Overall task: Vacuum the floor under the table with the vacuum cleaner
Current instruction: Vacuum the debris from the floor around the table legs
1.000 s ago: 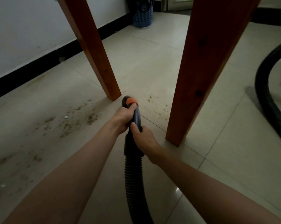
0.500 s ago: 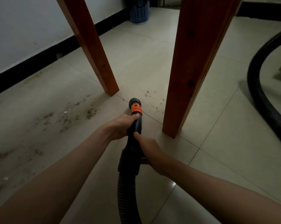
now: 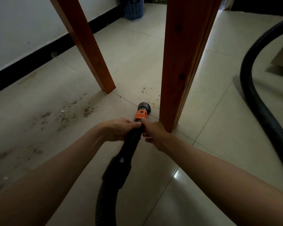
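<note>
I hold the black vacuum hose nozzle point(image 3: 132, 141) with both hands; it has an orange collar point(image 3: 141, 115) and a round black mouth point(image 3: 144, 106) low over the tiled floor. My left hand point(image 3: 117, 129) grips the tube from the left. From the right, my right hand point(image 3: 154, 132) grips it just behind the collar. The mouth sits beside the near wooden table leg point(image 3: 184, 62), close to a small scatter of brown crumbs point(image 3: 149, 92). A larger patch of dirt point(image 3: 69, 111) lies to the left on the floor.
A second table leg point(image 3: 87, 46) slants at the upper left. The ribbed black hose point(image 3: 258, 98) loops across the floor at right. A white wall with a black skirting point(image 3: 39, 51) runs along the left. A blue basket point(image 3: 134, 8) stands at the back.
The nozzle has moved right, toward the near table leg and the small crumb scatter. My right hand has slid forward along the tube to just behind the orange collar.
</note>
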